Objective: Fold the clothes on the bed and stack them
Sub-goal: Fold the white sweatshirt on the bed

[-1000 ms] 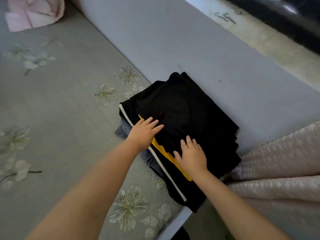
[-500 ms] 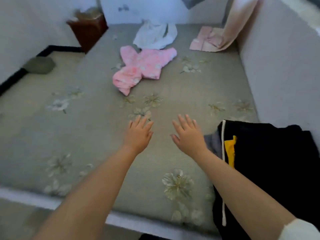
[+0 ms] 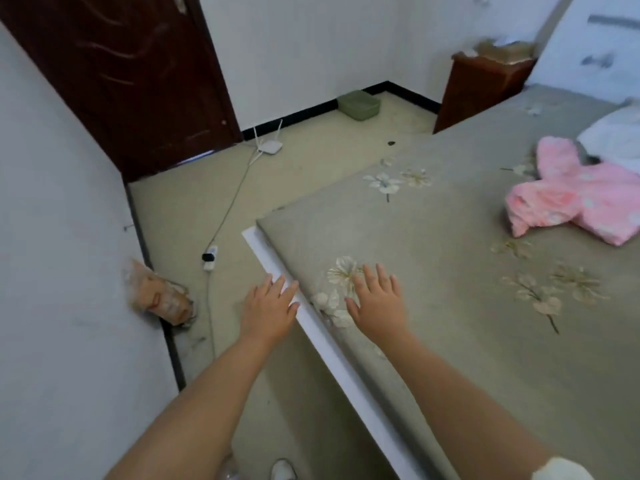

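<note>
Your left hand (image 3: 268, 311) and right hand (image 3: 379, 306) hovered over the bed (image 3: 433, 341) edge, fingers straight, spread, holding nothing. The pink garment (image 3: 571, 199) lay unfolded at two o'clock, well apart from them.

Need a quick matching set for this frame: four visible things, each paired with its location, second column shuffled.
1. pink garment
2. green bin
3. router
4. right hand

A. floor, by the door
B. over a flower print near the bed edge
C. floor, in the far corner
D. on the bed, far right

Pairs: 1-D, 2-C, 3-A, 4-B
</note>
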